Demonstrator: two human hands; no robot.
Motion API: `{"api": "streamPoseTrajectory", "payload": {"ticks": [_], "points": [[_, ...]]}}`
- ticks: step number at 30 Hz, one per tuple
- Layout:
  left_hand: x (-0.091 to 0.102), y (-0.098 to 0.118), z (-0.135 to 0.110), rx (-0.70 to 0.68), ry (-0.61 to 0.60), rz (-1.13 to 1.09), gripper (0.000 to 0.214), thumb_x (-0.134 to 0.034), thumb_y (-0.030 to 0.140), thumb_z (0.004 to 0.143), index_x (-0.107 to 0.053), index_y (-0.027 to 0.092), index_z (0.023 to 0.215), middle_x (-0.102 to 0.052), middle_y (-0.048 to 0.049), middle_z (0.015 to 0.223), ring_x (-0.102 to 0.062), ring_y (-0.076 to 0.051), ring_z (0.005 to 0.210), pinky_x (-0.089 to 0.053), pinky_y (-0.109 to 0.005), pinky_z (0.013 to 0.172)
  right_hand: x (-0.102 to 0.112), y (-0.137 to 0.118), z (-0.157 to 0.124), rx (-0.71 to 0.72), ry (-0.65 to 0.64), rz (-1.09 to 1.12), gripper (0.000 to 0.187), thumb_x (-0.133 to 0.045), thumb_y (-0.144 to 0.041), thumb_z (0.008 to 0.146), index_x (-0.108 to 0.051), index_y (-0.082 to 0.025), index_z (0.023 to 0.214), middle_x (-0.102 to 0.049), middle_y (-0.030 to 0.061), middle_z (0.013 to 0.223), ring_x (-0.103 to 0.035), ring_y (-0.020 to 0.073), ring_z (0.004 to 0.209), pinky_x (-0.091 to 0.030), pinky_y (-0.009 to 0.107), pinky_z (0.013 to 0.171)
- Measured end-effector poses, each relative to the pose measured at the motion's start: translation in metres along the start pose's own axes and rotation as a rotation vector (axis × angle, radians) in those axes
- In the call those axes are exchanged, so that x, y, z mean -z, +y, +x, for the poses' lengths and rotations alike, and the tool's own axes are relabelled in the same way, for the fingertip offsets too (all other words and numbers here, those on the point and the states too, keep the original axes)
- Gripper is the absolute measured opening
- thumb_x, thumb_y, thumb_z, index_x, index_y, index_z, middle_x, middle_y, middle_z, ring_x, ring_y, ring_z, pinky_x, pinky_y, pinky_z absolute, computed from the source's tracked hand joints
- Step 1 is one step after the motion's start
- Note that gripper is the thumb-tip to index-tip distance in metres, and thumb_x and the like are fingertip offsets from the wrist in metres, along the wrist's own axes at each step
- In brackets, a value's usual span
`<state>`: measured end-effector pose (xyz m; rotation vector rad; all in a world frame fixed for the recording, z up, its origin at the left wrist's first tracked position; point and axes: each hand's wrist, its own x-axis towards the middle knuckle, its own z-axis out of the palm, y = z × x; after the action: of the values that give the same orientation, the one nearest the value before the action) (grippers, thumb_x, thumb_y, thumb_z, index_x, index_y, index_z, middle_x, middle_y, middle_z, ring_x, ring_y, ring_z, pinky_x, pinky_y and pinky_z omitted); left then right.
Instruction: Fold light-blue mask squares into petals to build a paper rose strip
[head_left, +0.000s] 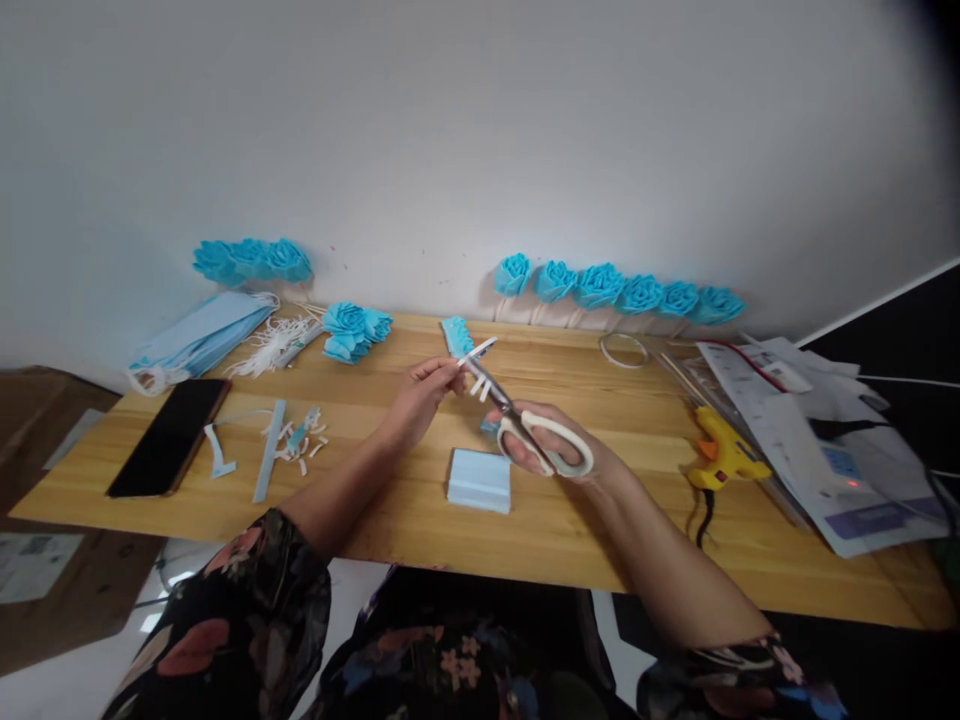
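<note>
My left hand pinches a small white strip between thumb and fingers, held just above the table. Short cut tabs hang from the strip's lower edge. In my right hand is a pair of scissors with cream handles, fingers through the loops. Its blades reach up to the strip, close to my left fingertips; whether they are parted is too small to tell. A folded light-blue mask-fabric piece lies below the scissors. Just behind the strip lies a blue frilled piece.
Blue fabric flowers on sticks lean against the wall; more blue flowers lie left. Face masks, a phone and white scraps occupy the left side. A yellow glue gun and power strip are right.
</note>
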<state>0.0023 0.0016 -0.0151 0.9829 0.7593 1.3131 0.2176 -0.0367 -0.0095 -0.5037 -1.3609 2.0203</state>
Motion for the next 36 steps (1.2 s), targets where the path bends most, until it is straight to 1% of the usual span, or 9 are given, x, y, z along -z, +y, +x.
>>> {"api": "streamPoseTrajectory", "payload": {"ticks": [3, 6, 12, 16, 22, 27, 31, 36], "points": [[0.001, 0.000, 0.003, -0.033, -0.035, -0.062, 0.035, -0.079, 0.043, 0.073, -0.064, 0.015, 0.059, -0.057, -0.0010, 0.058, -0.055, -0.013, 0.066, -0.043, -0.027, 0.070, 0.005, -0.004, 0.000, 0.073, 0.069, 0.003, 0.058, -0.070, -0.058, 0.083, -0.062, -0.017, 0.123, -0.056, -0.0007, 0.074, -0.043, 0.0079, 0.053, -0.031, 0.022, 0.045], [0.001, -0.001, 0.004, -0.030, -0.039, -0.086, 0.036, -0.079, 0.045, 0.074, -0.061, 0.016, 0.060, -0.052, 0.0006, 0.055, -0.054, -0.013, 0.064, -0.042, -0.027, 0.067, 0.006, -0.004, 0.000, 0.058, 0.094, -0.011, 0.060, -0.067, -0.061, 0.084, -0.061, -0.018, 0.125, -0.056, 0.0015, 0.077, -0.048, 0.0115, 0.058, -0.036, 0.026, 0.049], [0.002, 0.000, 0.003, -0.008, -0.050, -0.094, 0.044, -0.075, 0.052, 0.079, -0.060, 0.016, 0.060, -0.051, 0.0003, 0.057, -0.055, -0.014, 0.065, -0.044, -0.028, 0.068, 0.008, -0.001, 0.001, -0.019, 0.015, -0.022, 0.062, -0.064, -0.061, 0.086, -0.061, -0.012, 0.124, -0.058, -0.0002, 0.070, -0.053, 0.0107, 0.054, -0.038, 0.024, 0.047], [0.004, -0.003, 0.004, 0.002, -0.072, -0.111, 0.049, -0.073, 0.056, 0.081, -0.059, 0.015, 0.057, -0.052, -0.0009, 0.059, -0.057, -0.014, 0.067, -0.046, -0.028, 0.071, 0.010, 0.000, 0.001, -0.062, -0.008, -0.040, 0.061, -0.064, -0.061, 0.087, -0.062, -0.013, 0.124, -0.061, 0.0011, 0.073, -0.055, 0.0096, 0.053, -0.039, 0.022, 0.044], [0.003, -0.007, 0.004, -0.023, -0.081, -0.146, 0.046, -0.072, 0.053, 0.083, -0.060, 0.016, 0.059, -0.054, 0.0001, 0.059, -0.056, -0.012, 0.065, -0.046, -0.025, 0.068, 0.015, 0.007, 0.000, -0.071, -0.030, -0.035, 0.059, -0.061, -0.060, 0.090, -0.063, -0.015, 0.128, -0.061, 0.0023, 0.077, -0.054, 0.0097, 0.054, -0.043, 0.023, 0.046], [0.000, -0.007, 0.002, 0.014, -0.050, -0.133, 0.046, -0.074, 0.055, 0.081, -0.062, 0.015, 0.062, -0.056, -0.0011, 0.060, -0.057, -0.014, 0.066, -0.047, -0.027, 0.068, 0.019, 0.013, 0.001, -0.032, -0.061, -0.009, 0.060, -0.060, -0.059, 0.090, -0.062, -0.014, 0.129, -0.061, 0.0018, 0.075, -0.054, 0.0096, 0.053, -0.042, 0.023, 0.045], [-0.003, -0.007, 0.000, 0.034, -0.028, -0.112, 0.045, -0.073, 0.055, 0.082, -0.064, 0.014, 0.065, -0.060, -0.0021, 0.064, -0.056, -0.013, 0.063, -0.045, -0.027, 0.064, 0.017, 0.013, 0.002, -0.041, -0.066, -0.015, 0.059, -0.059, -0.060, 0.090, -0.061, -0.014, 0.129, -0.060, 0.0015, 0.076, -0.054, 0.0093, 0.053, -0.042, 0.022, 0.045], [-0.006, -0.009, -0.002, 0.004, -0.048, -0.121, 0.046, -0.081, 0.057, 0.071, -0.063, 0.015, 0.063, -0.060, -0.0006, 0.062, -0.055, -0.012, 0.063, -0.043, -0.026, 0.064, 0.011, 0.011, 0.002, -0.049, -0.007, 0.016, 0.059, -0.059, -0.060, 0.091, -0.061, -0.014, 0.128, -0.060, 0.0012, 0.074, -0.053, 0.0098, 0.053, -0.040, 0.024, 0.046]]}}
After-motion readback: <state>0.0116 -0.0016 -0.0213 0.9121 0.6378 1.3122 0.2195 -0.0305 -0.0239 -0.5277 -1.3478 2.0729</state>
